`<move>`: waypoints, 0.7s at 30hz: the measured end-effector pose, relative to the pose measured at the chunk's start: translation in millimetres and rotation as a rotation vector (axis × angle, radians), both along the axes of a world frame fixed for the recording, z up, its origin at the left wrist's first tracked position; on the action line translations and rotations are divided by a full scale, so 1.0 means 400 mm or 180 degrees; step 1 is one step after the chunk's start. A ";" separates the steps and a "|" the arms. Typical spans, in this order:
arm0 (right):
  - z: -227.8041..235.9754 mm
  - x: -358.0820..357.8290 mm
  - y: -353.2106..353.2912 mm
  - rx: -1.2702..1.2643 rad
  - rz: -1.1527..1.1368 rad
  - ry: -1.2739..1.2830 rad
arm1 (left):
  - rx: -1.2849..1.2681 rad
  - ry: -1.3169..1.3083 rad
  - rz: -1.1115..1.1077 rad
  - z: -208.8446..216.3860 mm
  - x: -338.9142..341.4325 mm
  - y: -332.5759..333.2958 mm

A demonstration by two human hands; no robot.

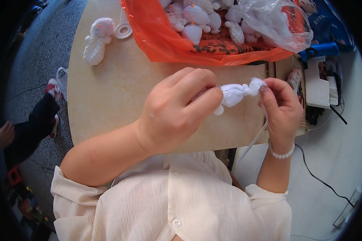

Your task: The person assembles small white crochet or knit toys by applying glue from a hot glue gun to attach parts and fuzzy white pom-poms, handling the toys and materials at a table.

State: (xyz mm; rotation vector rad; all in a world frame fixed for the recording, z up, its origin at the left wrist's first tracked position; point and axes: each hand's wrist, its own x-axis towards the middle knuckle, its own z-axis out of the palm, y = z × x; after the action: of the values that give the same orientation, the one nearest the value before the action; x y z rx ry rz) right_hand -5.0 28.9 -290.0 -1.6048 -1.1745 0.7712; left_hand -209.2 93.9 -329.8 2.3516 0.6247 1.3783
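Observation:
Above the near part of the table (108, 96), a small white plush doll piece (232, 94) spans the gap between my hands. My left hand (181, 106) is closed around one end, and its fingers hide that part. At the other end is a fluffy tuft of white stuffing (256, 86), pinched by the thumb and fingers of my right hand (284, 110). A thin white stick (252, 142) slants down from beneath my right hand; whether the fingers grip it too is hidden. A white snowman plush doll (96, 42) lies at the far left.
An orange plastic bag (169, 50) at the back holds several white plush pieces and a clear bag (269, 20). Beside the doll is a white ring-ended strip (123, 30). A blue-handled tool (321, 50) and a white box (317, 86) stand right. Another person's legs (38, 114) show left.

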 end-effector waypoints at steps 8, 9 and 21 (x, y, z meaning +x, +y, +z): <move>0.024 -0.080 -0.019 0.1068 -0.0314 -0.2480 | 0.0386 0.0039 -0.0154 -0.008 0.004 -0.012; 0.022 -0.078 -0.011 0.1120 -0.0454 -0.2526 | 0.0481 0.0097 -0.0180 -0.006 0.007 -0.013; 0.022 -0.098 -0.032 0.1347 0.0262 -0.3447 | 0.0435 0.0139 -0.0213 -0.004 0.007 -0.023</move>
State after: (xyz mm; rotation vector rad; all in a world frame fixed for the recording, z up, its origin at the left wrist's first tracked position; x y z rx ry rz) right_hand -44.0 16.1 -281.4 -1.6026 -1.9838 -0.4030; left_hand -206.4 84.6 -331.5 2.4912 0.4728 1.3839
